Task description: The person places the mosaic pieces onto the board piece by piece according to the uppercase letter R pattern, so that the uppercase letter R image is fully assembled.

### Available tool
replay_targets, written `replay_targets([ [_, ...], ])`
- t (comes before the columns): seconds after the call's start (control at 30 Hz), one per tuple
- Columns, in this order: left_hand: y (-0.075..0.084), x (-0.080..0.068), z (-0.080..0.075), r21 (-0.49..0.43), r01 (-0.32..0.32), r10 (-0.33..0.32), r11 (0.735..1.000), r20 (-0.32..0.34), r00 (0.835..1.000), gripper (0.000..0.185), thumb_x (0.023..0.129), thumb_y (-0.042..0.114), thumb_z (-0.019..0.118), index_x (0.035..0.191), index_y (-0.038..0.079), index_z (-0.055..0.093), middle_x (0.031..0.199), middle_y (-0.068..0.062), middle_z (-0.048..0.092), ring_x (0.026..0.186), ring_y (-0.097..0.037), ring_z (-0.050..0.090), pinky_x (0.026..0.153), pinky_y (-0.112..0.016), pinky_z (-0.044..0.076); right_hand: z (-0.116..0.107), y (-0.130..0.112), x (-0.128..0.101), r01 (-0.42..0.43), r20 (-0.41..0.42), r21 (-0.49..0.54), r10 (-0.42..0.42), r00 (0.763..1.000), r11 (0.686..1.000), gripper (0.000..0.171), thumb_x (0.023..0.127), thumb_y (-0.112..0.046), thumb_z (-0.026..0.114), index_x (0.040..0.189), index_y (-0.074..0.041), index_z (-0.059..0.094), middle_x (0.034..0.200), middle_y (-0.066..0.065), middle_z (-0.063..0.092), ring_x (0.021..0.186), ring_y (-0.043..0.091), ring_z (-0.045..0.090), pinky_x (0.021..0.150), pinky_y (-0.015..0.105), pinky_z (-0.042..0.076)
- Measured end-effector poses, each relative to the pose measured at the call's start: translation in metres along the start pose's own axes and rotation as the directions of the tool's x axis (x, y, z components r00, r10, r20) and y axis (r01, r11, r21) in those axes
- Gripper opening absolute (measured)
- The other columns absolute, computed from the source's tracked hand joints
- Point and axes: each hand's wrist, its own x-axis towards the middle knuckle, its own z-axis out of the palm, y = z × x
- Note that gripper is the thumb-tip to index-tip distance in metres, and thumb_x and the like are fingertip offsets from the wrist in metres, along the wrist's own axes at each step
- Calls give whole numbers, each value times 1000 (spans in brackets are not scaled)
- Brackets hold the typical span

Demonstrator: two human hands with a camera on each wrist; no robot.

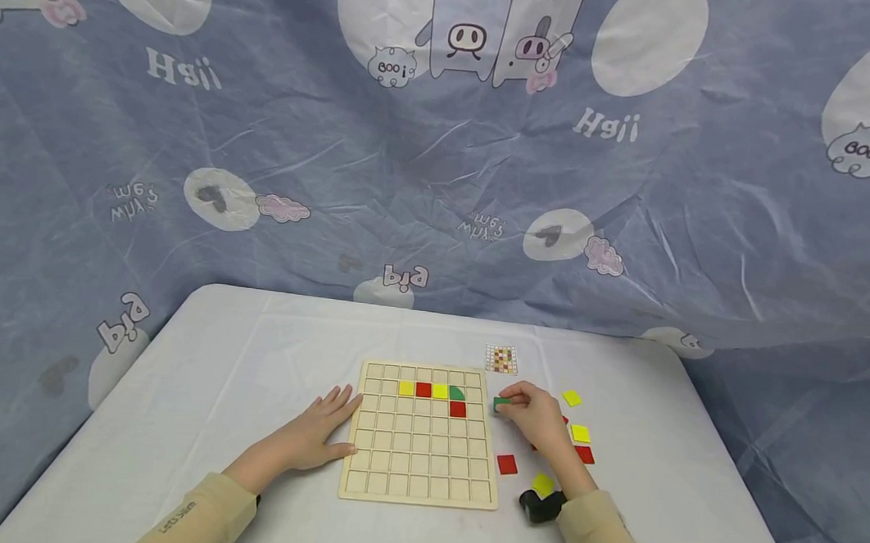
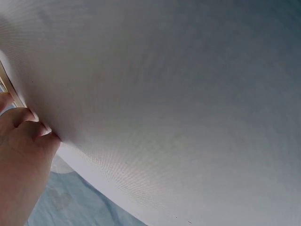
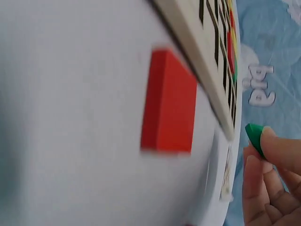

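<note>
I record the right hand (image 1: 538, 412) with its grip pinched on a green piece (image 1: 501, 403), held just off the right edge of the wooden grid board (image 1: 419, 476) at frame centre; the left hand (image 1: 323, 430) lies flat, fingers straight, against the board's left edge on the counter (image 1: 253, 360). I judge a placing step in hand: the next move calls for carrying the piece over a vacant cell near the coloured row and seating it squarely.

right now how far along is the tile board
Early on. Done: five tiles sit in the wooden grid board, namely yellow, red, yellow and green in one row, and a red one below. In hand: the right hand pinches a green piece beside the board's right edge, while the left hand rests flat at its left edge. Left: most cells are bare, and loose tiles lie on the table.
</note>
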Motion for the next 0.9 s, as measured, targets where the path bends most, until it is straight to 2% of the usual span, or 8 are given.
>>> replay_targets([
  [0.27,1,1,-1,0,-1,1,1000,4,1000,81,94,43,64,156,8,26,163,-20,17,152,-41,12,122,-58,15,22,-17,-18,53,79,46,-57,995,998,10,83,-11,78,90,-13,71,77,-2,67,69,12,59,61,21,48],
  [0.6,0,2,2,6,4,-4,1000,-7,1000,81,93,43,64,156,10,26,163,-18,18,152,-40,13,122,-57,17,36,-26,-26,117,137,50,-122,983,992,6,84,-10,77,88,-11,72,75,-2,67,65,10,57,60,21,48],
  [0.73,0,1,2,10,8,-8,1000,-4,1000,81,93,43,64,156,10,26,164,-18,18,152,-39,13,122,-57,16,40,-26,-27,127,144,27,-130,981,991,5,85,-10,76,88,-12,73,77,-3,68,67,10,58,62,21,49],
  [0.9,0,1,1,6,5,-5,1000,0,1000,81,94,43,64,156,8,26,163,-19,18,152,-40,12,122,-57,16,44,-27,-26,160,113,-19,-157,981,987,6,84,-9,77,88,-13,75,85,-2,64,73,9,58,65,21,50],
])
